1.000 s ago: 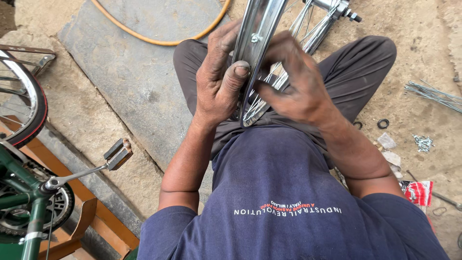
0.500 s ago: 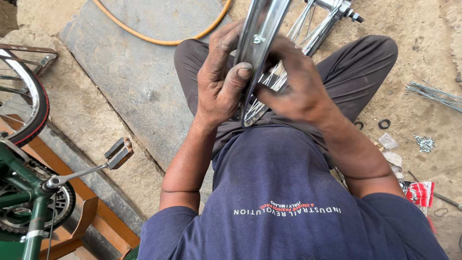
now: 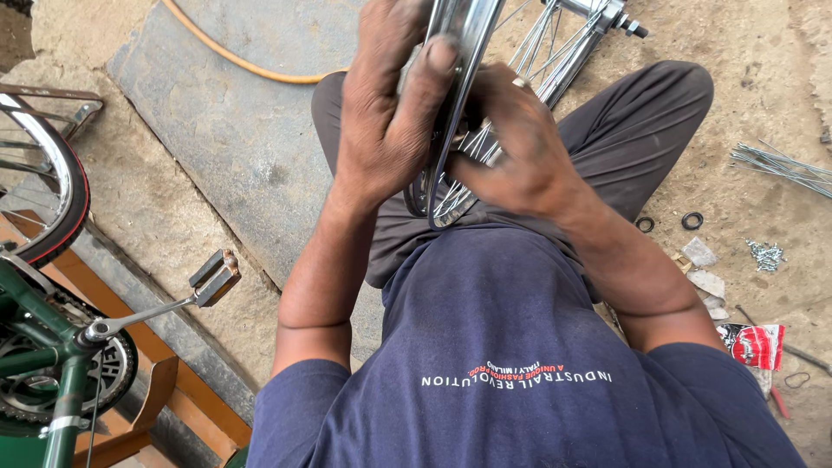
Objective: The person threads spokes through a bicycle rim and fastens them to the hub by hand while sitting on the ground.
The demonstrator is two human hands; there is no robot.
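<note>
**Both hands on a chrome rim over the lap**

Bare sandy ground (image 3: 763,78) and a grey concrete slab (image 3: 217,130) lie under a seated person in dark trousers and a navy shirt. A chrome wheel rim (image 3: 459,52) stands on edge over the lap, its upper part cut off by the top of the frame. The left hand (image 3: 386,130) wraps the rim from the left, fingers curled tight and thumb pressed on the rim's face. The right hand (image 3: 520,152) is closed around the rim's right side among the spokes (image 3: 537,52); what its fingertips pinch is hidden. The hub axle (image 3: 620,17) shows at the top.

A small red and white packet (image 3: 752,342), crumpled, lies on the ground by the right elbow. Near it are scraps of grey paper (image 3: 704,269), two black rings (image 3: 692,220), a heap of small metal bits (image 3: 766,254) and a bundle of loose spokes (image 3: 780,165).

An orange hose (image 3: 234,56) curves across the slab. On the left stands a green bicycle (image 3: 35,347), partly out of frame, its pedal (image 3: 214,277) pointing towards the person and a red-edged tyre (image 3: 61,191) above.
</note>
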